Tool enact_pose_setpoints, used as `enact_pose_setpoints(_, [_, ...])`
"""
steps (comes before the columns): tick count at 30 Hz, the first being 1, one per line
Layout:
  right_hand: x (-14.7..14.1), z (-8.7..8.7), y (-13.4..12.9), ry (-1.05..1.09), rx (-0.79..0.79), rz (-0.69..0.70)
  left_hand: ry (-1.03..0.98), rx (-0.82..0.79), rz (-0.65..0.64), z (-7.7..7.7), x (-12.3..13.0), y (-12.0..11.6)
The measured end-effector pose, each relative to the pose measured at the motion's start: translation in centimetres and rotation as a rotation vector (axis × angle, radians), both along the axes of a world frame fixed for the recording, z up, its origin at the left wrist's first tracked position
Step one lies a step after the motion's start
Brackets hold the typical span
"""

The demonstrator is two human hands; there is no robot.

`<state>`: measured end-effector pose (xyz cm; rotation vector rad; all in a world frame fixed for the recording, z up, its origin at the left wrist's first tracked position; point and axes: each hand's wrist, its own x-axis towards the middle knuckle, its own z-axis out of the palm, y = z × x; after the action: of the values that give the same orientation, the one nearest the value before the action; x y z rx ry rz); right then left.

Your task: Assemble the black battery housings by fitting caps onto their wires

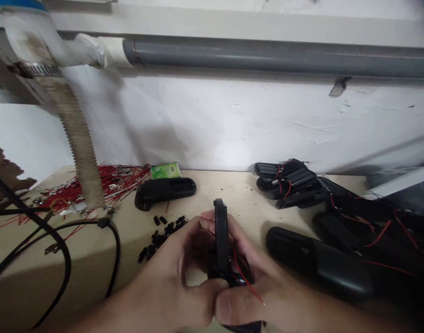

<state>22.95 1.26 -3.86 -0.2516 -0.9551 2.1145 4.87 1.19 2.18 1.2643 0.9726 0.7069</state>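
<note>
Both hands grip one black plastic housing (221, 236), held on edge over the front of the table. My left hand (187, 277) is closed on its left side, thumb pressed near the lower part. My right hand (253, 277) wraps the other side, its thumb beside the left one. A red wire (245, 275) with a bare end sticks out of the housing over the right hand. The housing's lower part is partly hidden by the thumbs. Small black cylindrical pieces (166, 231) lie loose just beyond my left hand.
Another black housing (165, 190) lies behind, against a green packet (165, 170). Red wires with metal tabs (118, 178) heap at the left, near a ribbed hose (82, 143) and black cable (116, 249). More black housings (295, 180) pile at the right. A grey pipe (250, 55) crosses the wall.
</note>
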Motion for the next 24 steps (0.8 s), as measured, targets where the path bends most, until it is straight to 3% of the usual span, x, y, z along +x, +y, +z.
enact_pose_setpoints(6, [0.2,0.1,0.1,-0.014,0.002,-0.009,-0.003,0.029,-0.003,0.1,0.3,0.0])
enact_pose_setpoints(18, [0.1,0.1,0.0,-0.071,-0.004,-0.036,-0.120,0.037,0.035,-1.5,-0.2,-0.1])
enact_pose_setpoints(24, [0.1,-0.1,0.2,-0.104,0.033,-0.069,-0.264,-0.032,-0.084,-1.0,-0.8,0.7])
